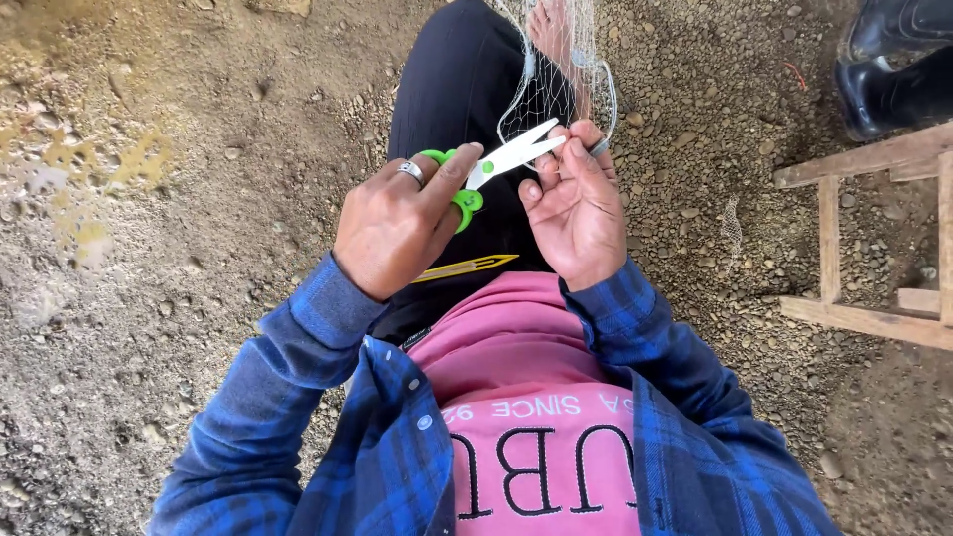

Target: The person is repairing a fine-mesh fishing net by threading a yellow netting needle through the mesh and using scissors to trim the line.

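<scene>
My left hand (pixel 395 223), with a ring on one finger, grips the green handles of a pair of scissors (pixel 496 164). Their white blades are parted and point right, toward my right hand (pixel 574 208). That hand pinches a strand of thin white fishing net (pixel 541 74) between thumb and fingers, right at the blade tips. The net runs up over my dark-trousered leg toward my bare foot (pixel 549 25). A yellow netting needle (pixel 467 267) lies on my lap below the hands.
Gravelly dirt ground lies all around. A wooden frame (pixel 864 238) stands at the right. Black boots (pixel 888 60) of another person are at the top right. A scrap of net (pixel 732 226) lies on the ground.
</scene>
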